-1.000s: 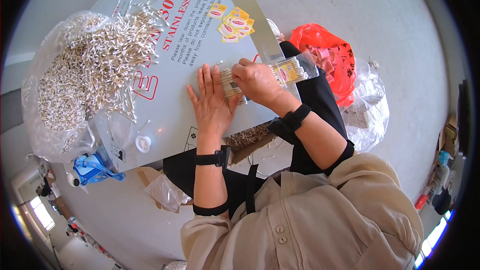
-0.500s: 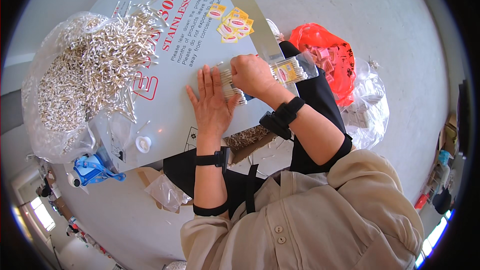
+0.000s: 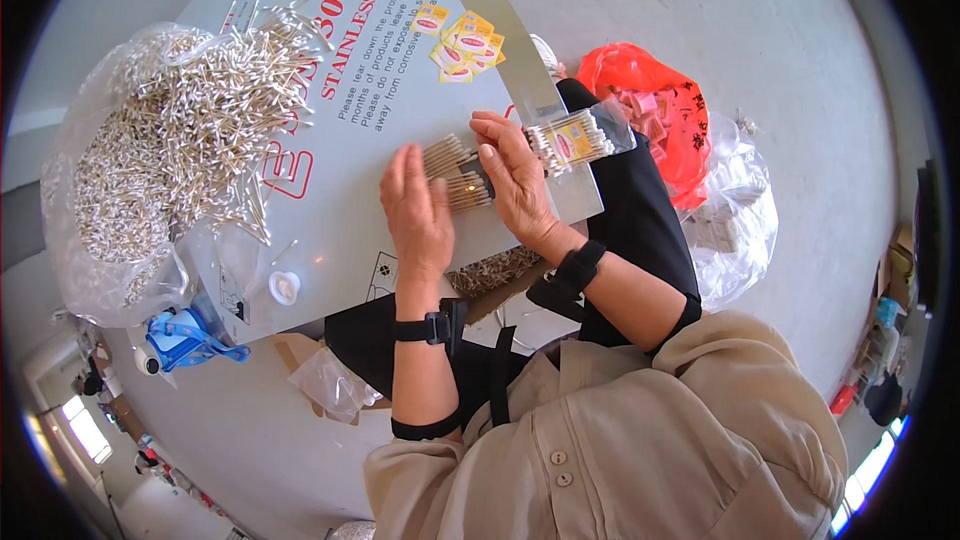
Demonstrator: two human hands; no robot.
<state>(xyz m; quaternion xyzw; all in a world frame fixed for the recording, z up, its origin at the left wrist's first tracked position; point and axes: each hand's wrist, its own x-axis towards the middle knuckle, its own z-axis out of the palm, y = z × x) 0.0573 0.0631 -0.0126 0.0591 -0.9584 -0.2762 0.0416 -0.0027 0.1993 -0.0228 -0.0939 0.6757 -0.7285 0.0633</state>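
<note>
Cotton swabs (image 3: 447, 162), location?
— Center of frame. Flat on tabletop (image 3: 350, 225), side by side in two bunches, between both hands.
Left hand (image 3: 415, 215)?
— Just left of center, at left ends of swabs. Open, fingers stretched and close together. Contact with swabs: can't tell.
Right hand (image 3: 518, 182)?
— Right of center, at right ends of swabs. Open too, thumb apart from fingers. Small dark piece (image 3: 476, 176) just beside thumb; exact kind unclear.
Farther right?
— Clear packet (image 3: 572, 143) with swabs and yellow card inside, near right edge of tabletop. Beyond, red bag (image 3: 612, 68) with pink packs, at right of frame.
Rest of tabletop?
— Loose yellow cards (image 3: 468, 45) at upper center, overlapping. Big swab heap (image 3: 205, 120) in clear bag, upper left. Small white round container (image 3: 284, 287) below heap, left of center.
Underneath?
— Cardboard box (image 3: 510, 297), just below center, more swabs inside.
</note>
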